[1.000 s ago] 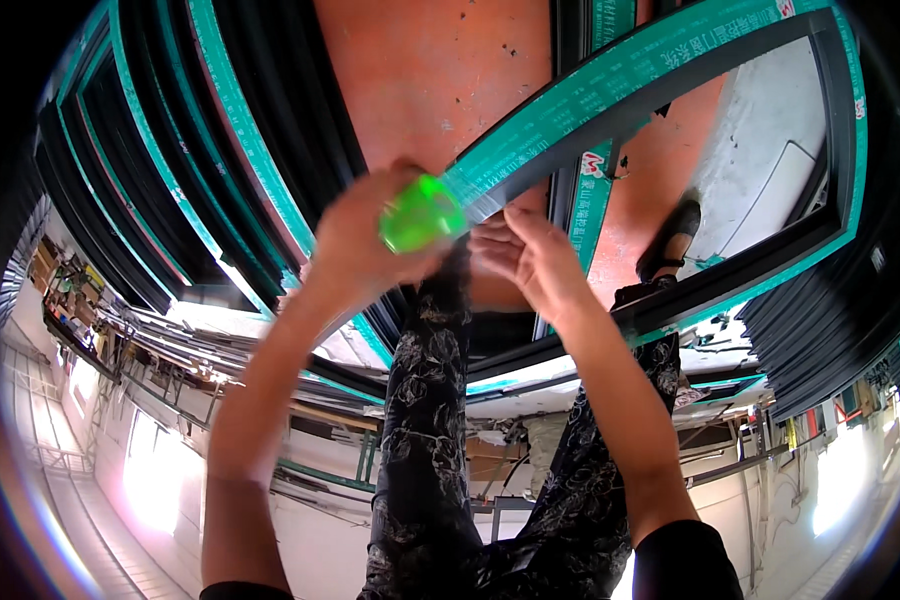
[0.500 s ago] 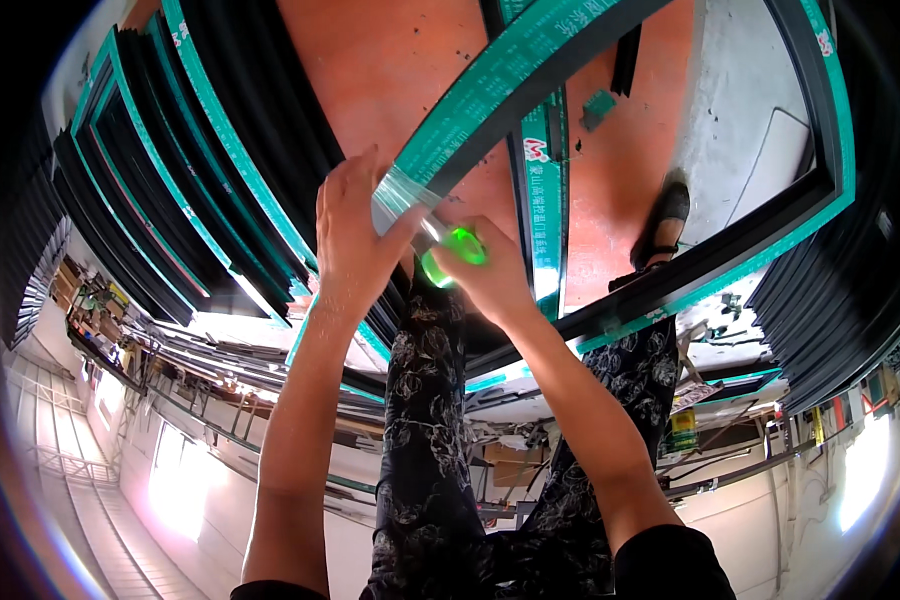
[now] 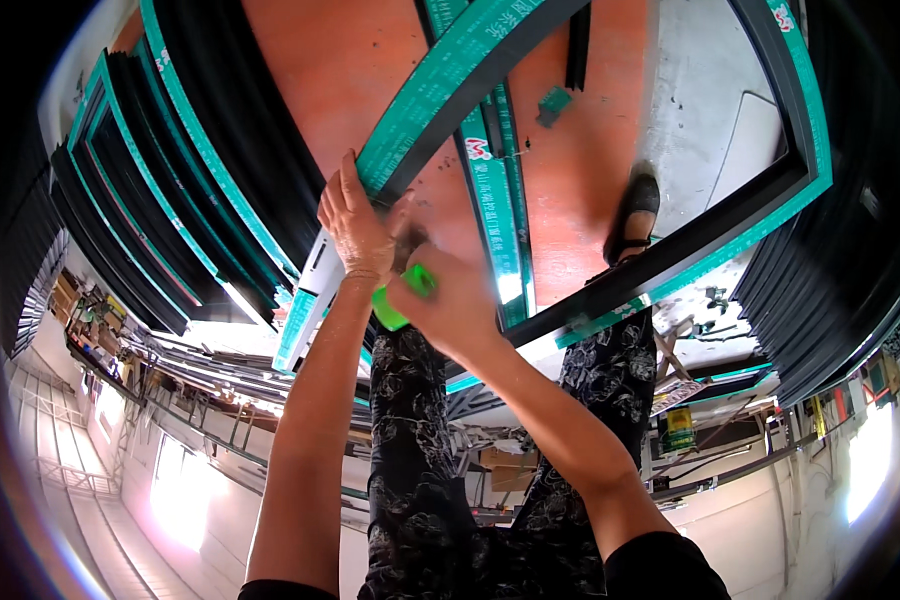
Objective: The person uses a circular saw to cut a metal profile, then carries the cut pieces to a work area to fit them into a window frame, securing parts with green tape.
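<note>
A black window frame point(image 3: 690, 230) with green printed film on its faces spans the view in front of me. At its near left corner, my left hand point(image 3: 360, 235) lies against the profile, fingers stretched and thumb apart. Just to the right and below, my right hand point(image 3: 450, 300) is closed round a roll of tape point(image 3: 390, 308) with a bright green core, close to my left wrist. Motion blurs the right fingers. Whether any tape strip runs to the frame is too blurred to tell.
Stacked black and green frames point(image 3: 160, 170) lean at the left. More black profiles point(image 3: 820, 300) stand at the right. Another green-filmed profile point(image 3: 490, 200) lies across the orange surface point(image 3: 580, 190) beneath. My shoe point(image 3: 638, 212) is beyond the frame's near side.
My right hand has moved left and down with the tape roll, toward my left wrist. The clear strip seen stretched between my hands no longer shows. My left fingers have spread.
</note>
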### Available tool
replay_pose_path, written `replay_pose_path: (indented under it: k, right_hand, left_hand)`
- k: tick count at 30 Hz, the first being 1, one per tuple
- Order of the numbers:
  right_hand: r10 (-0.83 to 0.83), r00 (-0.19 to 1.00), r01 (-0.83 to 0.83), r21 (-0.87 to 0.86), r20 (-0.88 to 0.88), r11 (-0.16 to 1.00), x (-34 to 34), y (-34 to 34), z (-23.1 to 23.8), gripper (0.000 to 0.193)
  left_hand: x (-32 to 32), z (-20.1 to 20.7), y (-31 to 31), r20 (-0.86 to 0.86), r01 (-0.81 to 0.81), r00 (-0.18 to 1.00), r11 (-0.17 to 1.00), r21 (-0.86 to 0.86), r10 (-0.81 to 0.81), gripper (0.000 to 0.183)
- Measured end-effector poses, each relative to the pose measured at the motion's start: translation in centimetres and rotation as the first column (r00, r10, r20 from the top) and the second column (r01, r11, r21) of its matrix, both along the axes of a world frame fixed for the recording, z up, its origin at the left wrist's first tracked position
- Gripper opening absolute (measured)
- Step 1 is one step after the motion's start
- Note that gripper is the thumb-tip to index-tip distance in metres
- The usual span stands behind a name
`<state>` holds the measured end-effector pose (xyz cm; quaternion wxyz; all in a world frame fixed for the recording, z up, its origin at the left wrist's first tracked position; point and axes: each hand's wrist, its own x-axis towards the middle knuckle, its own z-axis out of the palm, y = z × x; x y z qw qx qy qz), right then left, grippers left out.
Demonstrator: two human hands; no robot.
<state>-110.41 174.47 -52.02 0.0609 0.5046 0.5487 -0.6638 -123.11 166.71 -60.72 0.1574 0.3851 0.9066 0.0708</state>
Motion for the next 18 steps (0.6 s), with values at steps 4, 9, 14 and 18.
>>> replay_pose_path:
  k: [4,9,14,18]
  right_hand:
    - [0.096,0.947,-0.118,-0.054,-0.305,0.992,1.2,0.6,3.9,0.023]
    - [0.045,0.718,-0.165,-0.107,-0.695,0.981,1.0,0.7,11.1,0.033]
    - [-0.246,0.955,0.225,0.136,0.164,0.965,8.4,3.5,-4.6,0.049]
    - [-0.092,0.886,-0.124,0.424,0.455,0.897,13.6,7.0,-14.8,0.052]
  left_hand:
    - [0.0,-0.8,-0.5,-0.055,0.018,0.998,0.998,-0.062,-0.021,0.094]
    - [1.1,-0.5,0.2,-0.179,-0.024,0.984,0.998,-0.062,0.013,0.101]
    - [0.4,-2.6,-1.6,-0.298,0.025,0.954,0.998,-0.059,-0.041,0.099]
    - [0.3,-2.9,-0.7,-0.409,0.069,0.909,0.997,-0.038,-0.078,0.101]
